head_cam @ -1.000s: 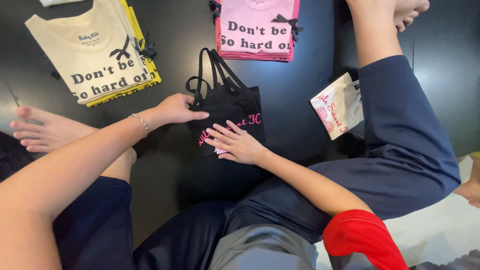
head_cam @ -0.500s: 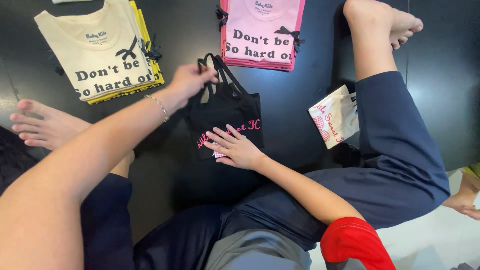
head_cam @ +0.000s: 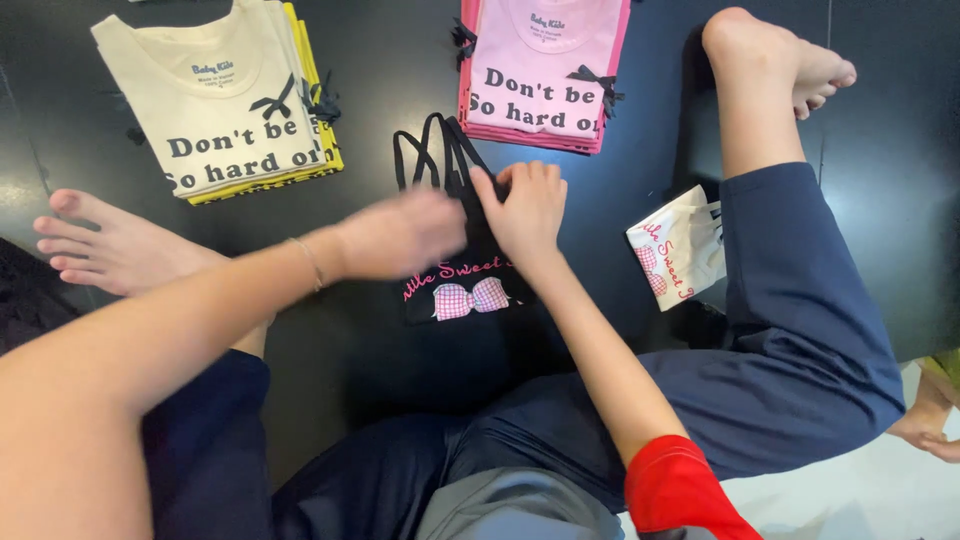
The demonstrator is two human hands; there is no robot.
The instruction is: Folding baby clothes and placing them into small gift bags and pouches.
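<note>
So the biggest thing in shot was the dark floor [head_cam: 400, 60], shiny and nearly black, with the person sat on it, legs in navy trousers [head_cam: 800, 340] spread to either side and both feet bare. Up at the far left lay a stack of cream tops [head_cam: 225, 110] with black lettering and little black bows, a yellow one peeking out underneath. Far middle had a similar pink stack [head_cam: 545, 70]. Off to the right, just beside the right knee, sat a small white folded garment [head_cam: 680, 245] with a pink check bow print.

Right in the middle, between the legs, was the small black strappy top [head_cam: 460, 290], lying flat with pink script and a pink check bow on it, thin straps looping away toward the pink stack.

The right hand [head_cam: 528, 205] was pressed down on the upper part of it, fingers bent and close together, seemingly pinching the fabric near the straps. The left hand [head_cam: 400, 232] was over the top's left edge but motion-blurred, so I honestly couldn't tell whether it gripped anything.
</note>
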